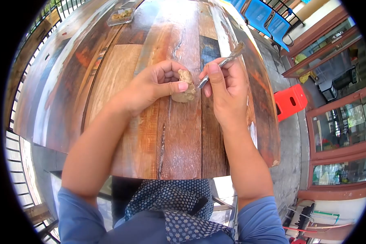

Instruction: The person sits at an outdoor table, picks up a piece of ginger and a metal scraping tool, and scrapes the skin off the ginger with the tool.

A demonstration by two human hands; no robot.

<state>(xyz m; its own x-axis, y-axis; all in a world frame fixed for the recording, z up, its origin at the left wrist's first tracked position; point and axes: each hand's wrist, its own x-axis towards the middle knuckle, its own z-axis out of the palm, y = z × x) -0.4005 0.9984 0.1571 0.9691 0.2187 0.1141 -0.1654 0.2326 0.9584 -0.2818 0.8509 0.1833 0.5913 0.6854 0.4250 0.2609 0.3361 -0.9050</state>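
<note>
Wood-plank table (110, 81), blue seats (265, 19), red stool (290, 101)

Two hands (155, 84) (227, 87), one metal tool (232, 55), one container (120, 17)

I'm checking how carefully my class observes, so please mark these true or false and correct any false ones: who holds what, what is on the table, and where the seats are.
1. The left hand holds a tan lump. True.
2. The metal tool is also in the left hand. False: the right hand holds it.
3. A clear box sits on the far part of the table. True.
4. The red stool is on the left side of the table. False: it is on the right.
5. The blue chairs are green. False: they are blue.
</note>
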